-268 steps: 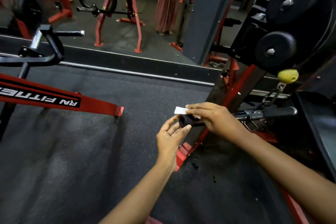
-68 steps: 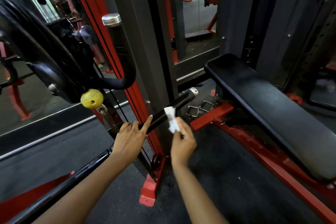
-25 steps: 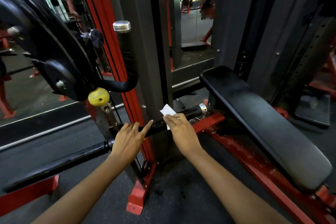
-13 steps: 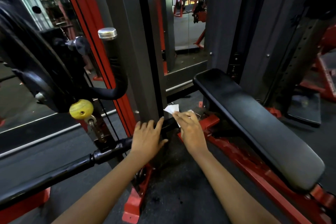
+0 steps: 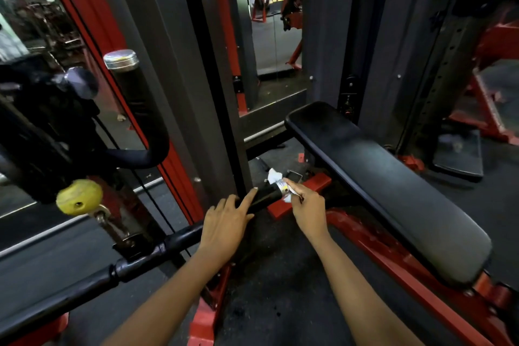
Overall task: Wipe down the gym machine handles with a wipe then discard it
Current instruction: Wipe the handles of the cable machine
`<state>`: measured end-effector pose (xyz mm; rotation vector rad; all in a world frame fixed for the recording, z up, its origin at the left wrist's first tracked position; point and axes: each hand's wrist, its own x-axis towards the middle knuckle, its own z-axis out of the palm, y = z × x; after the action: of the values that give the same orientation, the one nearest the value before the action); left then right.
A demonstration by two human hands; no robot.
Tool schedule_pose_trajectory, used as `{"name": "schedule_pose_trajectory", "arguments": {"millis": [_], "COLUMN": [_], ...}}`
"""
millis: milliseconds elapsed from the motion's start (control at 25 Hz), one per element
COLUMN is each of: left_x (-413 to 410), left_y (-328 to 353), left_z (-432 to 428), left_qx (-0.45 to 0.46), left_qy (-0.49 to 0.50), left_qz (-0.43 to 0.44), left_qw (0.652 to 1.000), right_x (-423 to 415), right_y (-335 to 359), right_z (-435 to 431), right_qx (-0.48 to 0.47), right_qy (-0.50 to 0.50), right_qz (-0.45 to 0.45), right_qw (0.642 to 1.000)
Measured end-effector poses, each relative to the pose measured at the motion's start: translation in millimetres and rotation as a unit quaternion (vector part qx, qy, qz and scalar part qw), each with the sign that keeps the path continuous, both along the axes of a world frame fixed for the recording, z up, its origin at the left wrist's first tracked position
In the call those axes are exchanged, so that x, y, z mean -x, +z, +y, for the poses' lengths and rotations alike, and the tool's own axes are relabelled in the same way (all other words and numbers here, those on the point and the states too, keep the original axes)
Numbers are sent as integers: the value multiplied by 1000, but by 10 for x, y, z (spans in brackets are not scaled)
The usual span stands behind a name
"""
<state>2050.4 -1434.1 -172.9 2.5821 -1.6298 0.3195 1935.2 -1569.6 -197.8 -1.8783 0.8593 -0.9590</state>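
The wipe (image 5: 276,178) wraps the silver end of the bar (image 5: 264,196), and we pinch it there in the curled fingers of our right hand (image 5: 307,205). Our left hand (image 5: 224,223) rests flat on the bar just beside it, fingers straight. A bench (image 5: 379,177) lies right of our hands, and a yellow ball (image 5: 78,196) hangs far left.

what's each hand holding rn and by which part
The right hand pinches the wipe where it wraps the bar's end. The left hand holds nothing, resting flat on the bar.

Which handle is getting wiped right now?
The low slanted bar: the right hand pinches the wipe round its silver tip; the upright curved handle stands untouched.
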Motion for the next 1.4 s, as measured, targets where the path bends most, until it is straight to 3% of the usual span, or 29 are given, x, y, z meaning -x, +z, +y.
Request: {"name": "schedule_pose_trajectory", "arguments": {"millis": [120,200,400,520,720,1000,1200,1400], "left_x": [-6,4,16,-10,-14,31,-1,-209], "left_y": [34,47,32,23,23,104,542,992], "left_z": [3,-8,13,27,77,169,414,680], "left_qx": [10,6,11,1,-11,-6,142,358], "left_qy": [-2,0,-6,1,-4,-3,-6,58], "left_qz": [5,9,22,23,16,61,178,161], "left_qw": [1000,1000,1000,1000,1000,998,974,918], "right_x": [44,66,36,94,47,179,1,-566], "right_y": [12,52,166,74,145,281,735,940], "right_z": [141,178,73,181,311,238,241,283], "right_qx": [-74,-65,-53,-87,-34,-123,-207,-266], "right_qy": [-26,-28,34,13,12,18,82,208], "right_qz": [-71,-101,-71,-56,-64,-42,-128,-192], "right_qw": [994,992,995,995,997,991,966,921]}}
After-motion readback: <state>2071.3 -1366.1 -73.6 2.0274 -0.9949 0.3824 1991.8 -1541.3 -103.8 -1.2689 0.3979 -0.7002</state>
